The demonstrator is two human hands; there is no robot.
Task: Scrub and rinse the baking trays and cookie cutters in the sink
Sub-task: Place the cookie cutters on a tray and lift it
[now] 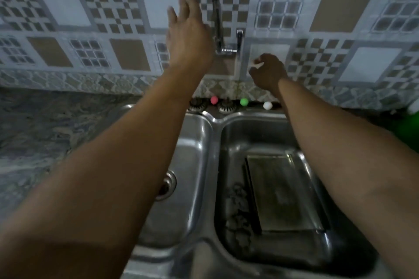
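Observation:
A rectangular baking tray (283,192) lies in the right basin of the steel double sink (213,133). Several dark cookie cutters (238,208) lie beside the tray's left edge. My left hand (188,36) is raised with straight fingers reaching the tip of the curved faucet spout (214,7). My right hand (267,72) hangs lower, just right of the faucet's lever handle (239,39), with its fingers loosely curled and nothing in them. I see no water running.
A grey marbled counter (56,133) lies left of the sink. Two round metal strainers (225,106) and small pink, green and white balls (244,102) line the back ledge. A green object (412,124) stands at the right edge. Patterned tiles cover the wall.

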